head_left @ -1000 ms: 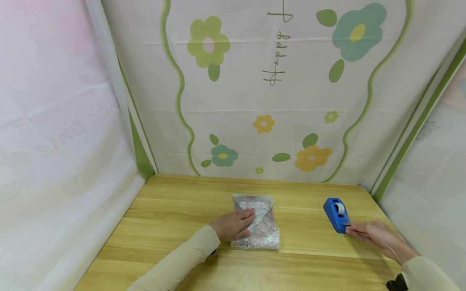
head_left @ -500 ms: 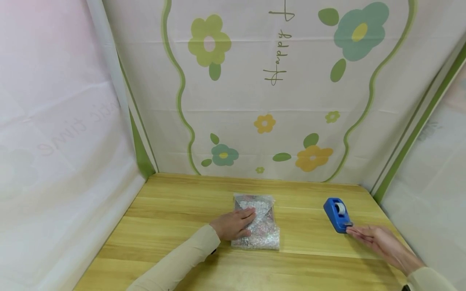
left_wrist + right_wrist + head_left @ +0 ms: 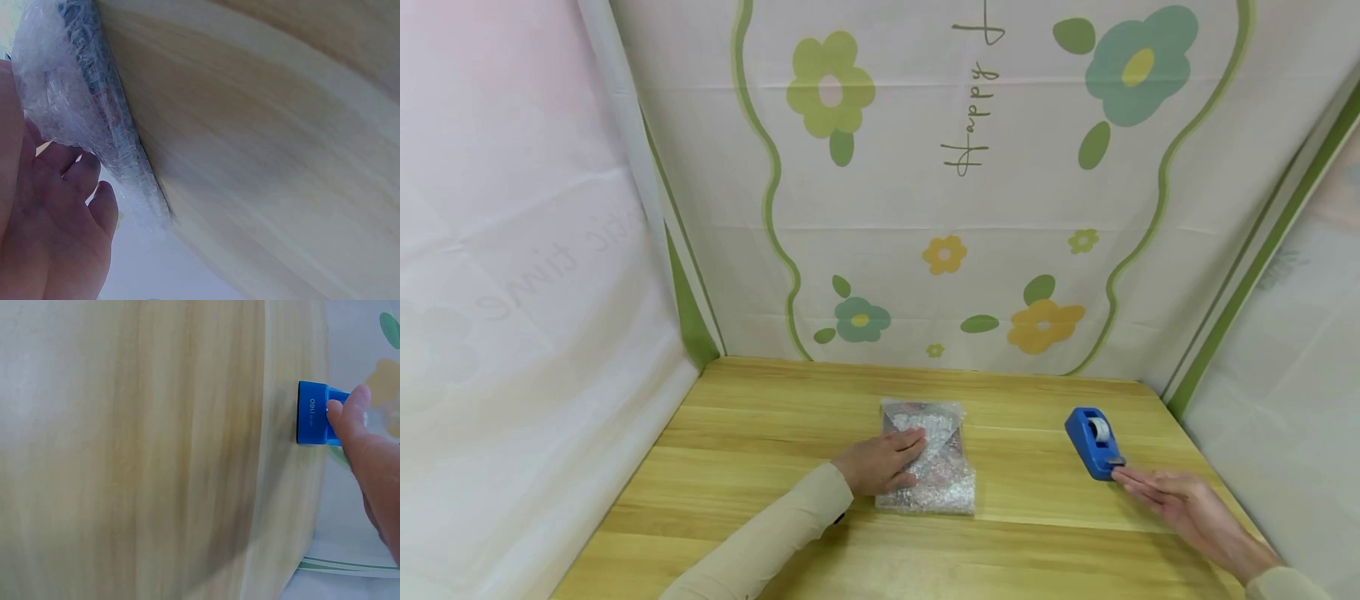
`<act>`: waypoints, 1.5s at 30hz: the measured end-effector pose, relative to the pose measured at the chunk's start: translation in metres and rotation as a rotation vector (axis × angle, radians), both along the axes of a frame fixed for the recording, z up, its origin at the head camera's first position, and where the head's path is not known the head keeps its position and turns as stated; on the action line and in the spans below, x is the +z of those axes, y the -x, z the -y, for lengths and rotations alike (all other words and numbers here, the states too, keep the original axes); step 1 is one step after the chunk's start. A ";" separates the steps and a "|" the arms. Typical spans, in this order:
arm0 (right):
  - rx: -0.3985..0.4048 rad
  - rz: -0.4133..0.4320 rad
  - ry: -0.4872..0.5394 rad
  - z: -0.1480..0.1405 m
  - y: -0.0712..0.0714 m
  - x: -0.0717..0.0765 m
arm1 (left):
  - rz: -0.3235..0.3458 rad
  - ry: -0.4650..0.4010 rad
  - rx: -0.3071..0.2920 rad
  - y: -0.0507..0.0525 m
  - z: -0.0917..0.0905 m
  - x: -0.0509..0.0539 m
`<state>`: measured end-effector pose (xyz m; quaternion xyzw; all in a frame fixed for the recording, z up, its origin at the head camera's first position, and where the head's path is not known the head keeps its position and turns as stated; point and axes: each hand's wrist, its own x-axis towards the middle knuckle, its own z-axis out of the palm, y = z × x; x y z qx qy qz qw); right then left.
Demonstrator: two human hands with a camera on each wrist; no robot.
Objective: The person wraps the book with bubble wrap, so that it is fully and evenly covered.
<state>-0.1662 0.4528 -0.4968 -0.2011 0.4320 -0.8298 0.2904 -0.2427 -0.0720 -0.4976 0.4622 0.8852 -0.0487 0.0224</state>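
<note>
A flat package in clear bubble wrap, with an envelope-like flap under the wrap, lies at the middle of the table. My left hand rests on its left side, fingers extended over the wrap. From the left wrist view, the wrapped edge sits beside the loosely bent fingers. To the right stands a blue tape dispenser holding a white roll. At its cutter end, the thumb and fingertips of my right hand come together in a pinch at the tape's end; the strip itself is too small to make out.
The wooden table has light planks. Behind it hangs a cloth with printed flowers; more cloth closes off the left and right sides. Bare tabletop lies between the package and the dispenser.
My right wrist has turned and dropped slightly, while its fingertips stay at the dispenser's front. The left hand and the package keep their places.
</note>
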 end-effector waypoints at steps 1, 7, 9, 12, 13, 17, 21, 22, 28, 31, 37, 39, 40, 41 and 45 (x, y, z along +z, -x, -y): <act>0.006 0.015 0.025 0.001 0.000 0.000 | 0.006 0.001 0.003 0.000 0.000 0.000; -0.003 0.138 0.144 0.005 -0.003 0.004 | 0.020 0.008 0.010 0.001 0.000 -0.001; -0.020 0.148 0.153 0.008 -0.004 0.005 | 0.017 0.003 0.009 0.001 0.000 -0.001; -0.047 0.136 0.137 0.011 -0.005 0.006 | 0.025 -0.006 0.004 0.002 0.000 -0.002; -0.053 0.129 0.128 0.012 -0.006 0.006 | 0.025 -0.011 0.001 0.002 0.000 -0.002; -0.078 0.130 0.078 0.012 -0.008 0.009 | 0.020 -0.014 0.000 0.003 0.001 -0.004; -0.099 0.168 -0.024 0.008 -0.009 0.015 | 0.006 -0.013 -0.001 0.003 0.001 -0.005; -0.101 0.179 -0.051 0.008 -0.010 0.017 | 0.007 -0.012 -0.001 0.003 0.001 -0.005; -0.125 0.225 -0.260 0.007 -0.010 0.036 | 0.009 -0.006 0.002 0.003 0.001 -0.007; -0.195 0.239 -0.406 0.008 -0.010 0.047 | 0.011 -0.012 0.001 0.003 0.001 -0.007; -0.267 0.268 -0.528 0.009 -0.010 0.052 | 0.009 -0.016 0.001 0.003 0.002 -0.002; -0.265 0.285 -0.511 0.010 -0.010 0.047 | 0.013 -0.019 -0.002 0.002 0.002 0.000; -0.266 0.290 -0.498 0.010 -0.010 0.043 | 0.011 -0.020 -0.003 0.002 0.001 0.000; -0.268 0.293 -0.488 0.011 -0.009 0.040 | 0.014 -0.021 -0.003 0.002 0.001 0.000; -0.297 0.272 -0.452 0.015 -0.007 0.030 | 0.014 -0.019 -0.004 0.002 0.001 -0.003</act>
